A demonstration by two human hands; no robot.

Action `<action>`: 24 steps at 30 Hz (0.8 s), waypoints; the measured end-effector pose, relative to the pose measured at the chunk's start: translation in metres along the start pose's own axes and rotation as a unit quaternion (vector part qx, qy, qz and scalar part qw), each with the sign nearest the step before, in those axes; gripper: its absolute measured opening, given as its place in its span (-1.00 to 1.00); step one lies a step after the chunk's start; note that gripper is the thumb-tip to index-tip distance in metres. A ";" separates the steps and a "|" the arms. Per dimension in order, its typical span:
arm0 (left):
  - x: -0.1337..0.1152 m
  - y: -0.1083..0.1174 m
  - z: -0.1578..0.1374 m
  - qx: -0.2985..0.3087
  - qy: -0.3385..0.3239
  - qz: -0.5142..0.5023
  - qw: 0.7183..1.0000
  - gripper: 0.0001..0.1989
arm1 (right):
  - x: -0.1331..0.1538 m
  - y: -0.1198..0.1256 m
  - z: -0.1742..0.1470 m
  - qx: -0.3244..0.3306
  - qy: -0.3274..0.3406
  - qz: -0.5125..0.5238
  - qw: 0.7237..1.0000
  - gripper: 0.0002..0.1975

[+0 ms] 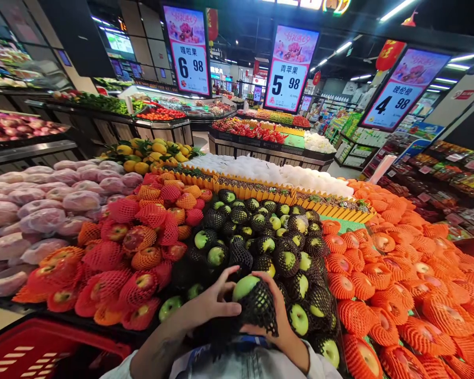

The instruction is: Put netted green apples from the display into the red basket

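A green apple [245,288], partly covered by a black foam net [263,310], is held just above the fruit display. My right hand [279,310] wraps round its right side, fingers over the top and thumb underneath. My left hand [213,304] is at the apple's left side, its fingers apart and curved. The left thumb tip is at the apple's bare skin; whether it presses there I cannot tell. Around both hands lie more green apples [299,319] in black nets, several with bare tops. One bare-looking green apple [169,308] rests left of my left forearm.
Red apples [136,284] in pink and orange nets lie left, near wrapped pale fruit [81,201]. Orange-netted fruit [383,300] fills the right. A red shopping basket [55,345] stands lower left. A yellow divider [256,193] runs behind; price screens [290,68] hang above.
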State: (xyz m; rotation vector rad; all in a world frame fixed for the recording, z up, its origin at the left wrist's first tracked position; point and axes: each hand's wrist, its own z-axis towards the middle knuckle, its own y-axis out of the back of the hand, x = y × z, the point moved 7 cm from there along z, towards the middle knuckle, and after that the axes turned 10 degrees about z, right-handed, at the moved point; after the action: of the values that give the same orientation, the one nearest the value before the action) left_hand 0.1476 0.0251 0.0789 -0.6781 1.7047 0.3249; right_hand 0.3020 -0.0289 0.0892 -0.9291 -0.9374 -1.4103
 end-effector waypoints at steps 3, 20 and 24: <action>-0.015 0.018 -0.005 -0.096 -0.048 0.054 0.993 -0.02 | -0.009 0.007 0.001 -0.050 -0.025 0.009 0.998 -0.04; -0.020 0.033 0.010 -0.191 -0.169 0.076 0.964 -0.71 | -0.030 0.009 -0.004 -0.122 -0.090 0.168 0.974 0.21; -0.012 0.001 0.011 -0.076 -0.178 0.098 0.976 -0.32 | -0.036 0.005 -0.007 -0.128 -0.126 0.199 0.963 0.10</action>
State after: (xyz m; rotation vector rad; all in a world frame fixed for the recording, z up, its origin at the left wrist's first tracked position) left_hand 0.1568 0.0354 0.0873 -0.5260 1.4137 0.6812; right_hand 0.3081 -0.0218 0.0530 -1.4320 -0.7073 -1.0977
